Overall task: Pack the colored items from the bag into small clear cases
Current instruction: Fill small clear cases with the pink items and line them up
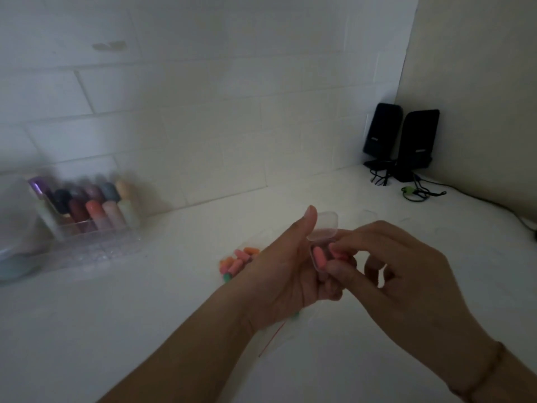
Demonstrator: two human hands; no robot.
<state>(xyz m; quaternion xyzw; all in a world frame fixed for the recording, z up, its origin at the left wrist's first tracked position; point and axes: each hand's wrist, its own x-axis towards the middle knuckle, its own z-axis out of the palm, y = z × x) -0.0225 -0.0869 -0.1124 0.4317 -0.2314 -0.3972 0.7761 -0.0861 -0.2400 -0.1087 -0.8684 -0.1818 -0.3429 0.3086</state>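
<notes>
One case in hand: small clear case point(318, 251), lid flipped up and open, held above the white counter point(174, 315).
Left hand: left hand point(279, 274) grasps the case, fingers wrapped under it, thumb up beside the raised lid.
Right hand: right hand point(386, 266) pinches a pink item point(338, 253) between fingertips, right at the case mouth; it looks part way in, can't tell if it's seated.
Case contents: one pink piece point(318, 258) already lying inside, the second going in next to it.
Progress: early to mid, my read. This case is close to full and its lid isn't closed yet. No finished cases that I can identify.
Left to pack: loose pile of colored items point(236, 261) (orange, pink, one green end) on the counter just behind the left hand, partly hidden by it.
Bag: clear bag point(279, 330) with a red strip lies flat under the left wrist; too see-through to tell if anything remains in it.
Other containers: clear organizer point(96, 228) far left holds upright colored tubes, blurred, not part of this job by the look.
Back corner: two black speakers point(404, 141) with cables, well apart from the work.
Risk: lid only hinged open, items could roll out if the case tilts.
</notes>
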